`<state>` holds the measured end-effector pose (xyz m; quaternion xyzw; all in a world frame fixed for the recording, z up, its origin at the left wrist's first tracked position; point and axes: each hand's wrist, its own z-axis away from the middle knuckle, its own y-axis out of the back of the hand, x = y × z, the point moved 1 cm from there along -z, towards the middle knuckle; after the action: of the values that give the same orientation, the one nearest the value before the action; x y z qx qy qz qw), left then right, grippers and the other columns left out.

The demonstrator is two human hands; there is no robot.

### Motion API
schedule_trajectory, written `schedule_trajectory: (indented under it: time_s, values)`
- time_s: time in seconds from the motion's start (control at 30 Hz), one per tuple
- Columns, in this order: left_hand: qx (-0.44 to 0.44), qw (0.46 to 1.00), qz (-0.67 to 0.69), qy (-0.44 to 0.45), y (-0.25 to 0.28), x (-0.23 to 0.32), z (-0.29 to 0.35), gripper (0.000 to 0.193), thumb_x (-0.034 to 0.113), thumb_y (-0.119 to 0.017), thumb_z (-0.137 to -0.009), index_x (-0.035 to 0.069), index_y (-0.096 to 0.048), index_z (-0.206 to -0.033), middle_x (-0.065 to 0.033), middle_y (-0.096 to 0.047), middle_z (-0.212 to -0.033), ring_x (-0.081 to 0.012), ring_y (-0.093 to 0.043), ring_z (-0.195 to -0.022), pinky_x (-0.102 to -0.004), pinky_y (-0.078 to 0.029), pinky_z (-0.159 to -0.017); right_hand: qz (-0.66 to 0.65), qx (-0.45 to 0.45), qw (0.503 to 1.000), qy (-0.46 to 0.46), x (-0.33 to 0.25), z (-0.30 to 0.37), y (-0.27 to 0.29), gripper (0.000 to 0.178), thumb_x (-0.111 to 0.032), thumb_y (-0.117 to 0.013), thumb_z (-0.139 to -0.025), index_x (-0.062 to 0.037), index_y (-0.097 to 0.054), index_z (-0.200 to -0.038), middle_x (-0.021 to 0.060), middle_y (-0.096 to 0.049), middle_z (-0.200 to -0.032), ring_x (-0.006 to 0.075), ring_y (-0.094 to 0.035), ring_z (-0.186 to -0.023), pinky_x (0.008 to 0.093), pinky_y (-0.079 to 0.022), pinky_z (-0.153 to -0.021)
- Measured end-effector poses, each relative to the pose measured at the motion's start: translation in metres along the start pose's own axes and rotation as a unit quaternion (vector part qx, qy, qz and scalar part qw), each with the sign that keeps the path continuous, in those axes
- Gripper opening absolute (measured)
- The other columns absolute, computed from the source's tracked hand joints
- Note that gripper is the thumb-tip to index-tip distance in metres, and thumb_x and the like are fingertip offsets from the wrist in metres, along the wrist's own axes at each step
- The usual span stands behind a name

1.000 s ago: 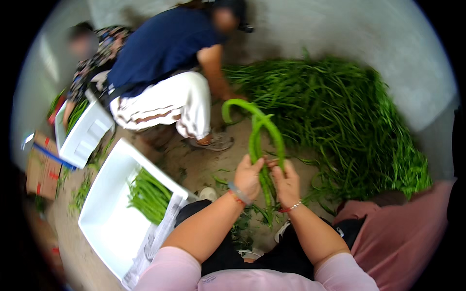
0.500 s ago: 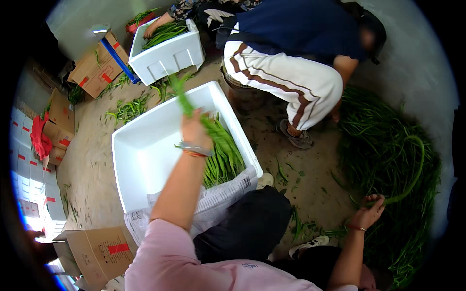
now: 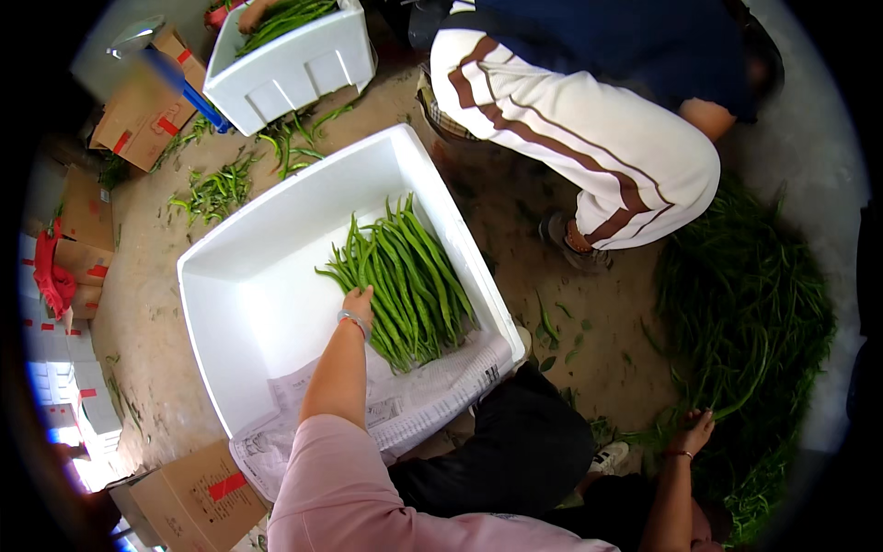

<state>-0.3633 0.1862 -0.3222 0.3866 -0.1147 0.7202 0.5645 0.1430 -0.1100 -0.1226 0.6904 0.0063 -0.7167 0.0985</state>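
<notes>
A white foam box stands before me, lined along its near side with newspaper. Long green chili peppers lie side by side in its right half. My left hand is down inside the box, its fingers closed on a pepper at the left edge of that row. Over on the right, my right hand pinches one end of a long, curved green chili pepper beside a big heap of peppers. Part of the right hand's grip is hidden by its own fingers.
A person in white striped trousers crouches beyond the box. Another foam box of peppers stands at the back, with a person's hand in it. Loose peppers litter the floor. Cardboard boxes are on the left.
My left hand has lowered into the box from above it, setting its blurred green peppers against the row. My right hand has dropped slightly, and the view has shifted.
</notes>
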Motion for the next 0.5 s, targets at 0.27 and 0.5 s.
schedule_trajectory:
  time_s: [0.27, 0.5]
  values:
    - [0.015, 0.834, -0.485, -0.262, 0.036, -0.051, -0.083, 0.046, 0.031, -0.048, -0.076, -0.001, -0.043, -0.108, -0.0164, -0.052, -0.099, -0.0274, -0.049, -0.093, -0.0329, -0.038, -0.079, 0.047, -0.115, 0.988, -0.088, 0.037, -0.004, 0.009, 0.025, -0.030, -0.046, -0.080, -0.0072, -0.044, -0.088, 0.0046, -0.050, -0.074, 0.0154, -0.049, -0.068, 0.0289, -0.042, -0.059]
    - [-0.323, 0.894, 0.067, -0.302, -0.079, 0.110, 0.242, 0.036, 0.010, -0.043, -0.080, -0.002, -0.036, -0.113, -0.0120, -0.046, -0.105, -0.0175, -0.044, -0.098, -0.0264, -0.035, -0.085, 0.024, -0.233, 0.966, 0.109, -0.067, 0.056, -0.033, 0.016, -0.017, -0.038, -0.084, -0.0028, -0.041, -0.091, 0.0032, -0.046, -0.067, 0.0089, -0.043, -0.055, 0.0219, -0.038, -0.051]
